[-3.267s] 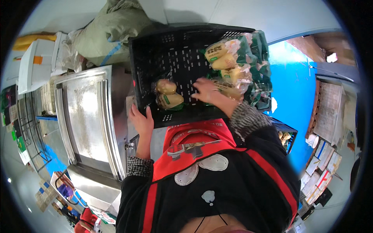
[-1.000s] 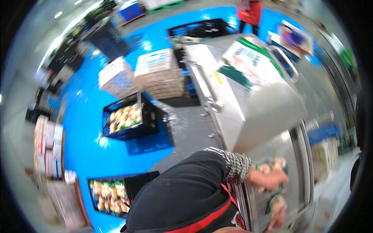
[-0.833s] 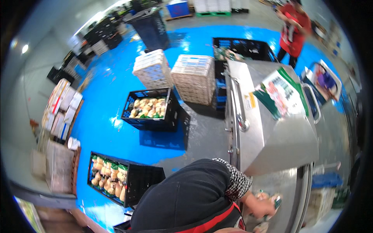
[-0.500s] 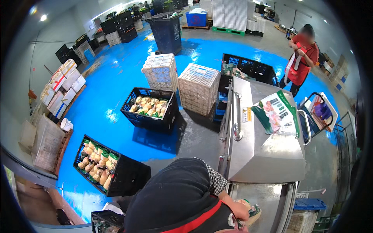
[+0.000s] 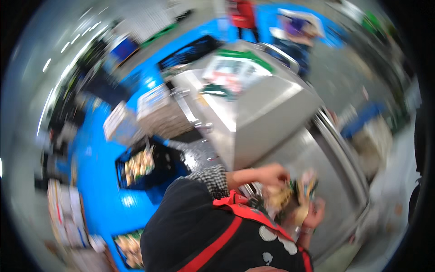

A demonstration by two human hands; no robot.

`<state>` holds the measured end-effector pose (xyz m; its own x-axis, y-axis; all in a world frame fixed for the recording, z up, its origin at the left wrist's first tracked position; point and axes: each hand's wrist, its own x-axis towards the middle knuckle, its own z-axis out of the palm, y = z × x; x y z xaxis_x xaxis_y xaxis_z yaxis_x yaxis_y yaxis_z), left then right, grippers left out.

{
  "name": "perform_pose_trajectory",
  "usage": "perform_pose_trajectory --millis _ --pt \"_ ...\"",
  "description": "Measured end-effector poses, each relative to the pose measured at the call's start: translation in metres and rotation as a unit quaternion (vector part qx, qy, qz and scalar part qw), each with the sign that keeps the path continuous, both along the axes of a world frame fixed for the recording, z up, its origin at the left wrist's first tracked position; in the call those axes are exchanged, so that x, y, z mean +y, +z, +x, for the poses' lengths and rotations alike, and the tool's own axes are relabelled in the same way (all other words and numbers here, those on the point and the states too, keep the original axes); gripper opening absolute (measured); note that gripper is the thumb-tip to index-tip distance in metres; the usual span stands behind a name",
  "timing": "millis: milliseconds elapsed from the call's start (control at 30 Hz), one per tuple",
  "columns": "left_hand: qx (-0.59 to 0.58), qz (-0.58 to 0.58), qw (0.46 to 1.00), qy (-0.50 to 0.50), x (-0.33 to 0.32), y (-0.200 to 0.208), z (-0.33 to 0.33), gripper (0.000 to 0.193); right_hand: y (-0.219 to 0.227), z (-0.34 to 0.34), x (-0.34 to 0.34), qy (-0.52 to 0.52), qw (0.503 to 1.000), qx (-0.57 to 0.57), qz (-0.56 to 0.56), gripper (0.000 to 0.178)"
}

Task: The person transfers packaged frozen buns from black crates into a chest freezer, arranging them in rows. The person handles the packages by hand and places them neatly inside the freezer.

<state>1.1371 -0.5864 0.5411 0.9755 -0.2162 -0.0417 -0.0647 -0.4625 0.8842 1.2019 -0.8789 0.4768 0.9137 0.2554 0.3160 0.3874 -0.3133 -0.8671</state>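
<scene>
Over a steel work surface (image 5: 290, 149), my left hand (image 5: 272, 174) reaches in with its fingers curled down onto the upper edge of a pale package of bagged poultry (image 5: 277, 197). My right hand (image 5: 313, 215) is bent round the side of a pale, bagged piece (image 5: 301, 214) next to it. Dark green and pinkish printed wrapping (image 5: 308, 183) shows between the hands. Motion blurs the fingers and bags, so I cannot tell where one bag ends and another begins.
A steel machine lid (image 5: 267, 122) with printed bags (image 5: 235, 72) on it stands just ahead. To the left are a black crate of bagged poultry (image 5: 139, 167) and stacked white crates (image 5: 161, 113). A person in red (image 5: 242, 16) stands beyond; a blue-lidded bin (image 5: 362, 120) is at right.
My view has swung right, so the machine lies further left. Both hands are now in sight over the steel surface; before, only one forearm and hand with a bagged piece showed.
</scene>
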Motion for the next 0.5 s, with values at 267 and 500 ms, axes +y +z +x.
perform_pose_trajectory --millis 267,500 --pt "-0.024 -0.081 0.995 0.062 -0.060 -0.027 0.138 0.062 0.012 0.066 -0.024 -0.017 0.947 0.186 0.263 0.015" --pt "0.083 -0.298 0.945 0.106 -0.106 -0.049 0.209 0.015 -0.006 0.106 -0.048 -0.054 0.865 0.301 0.398 0.008"
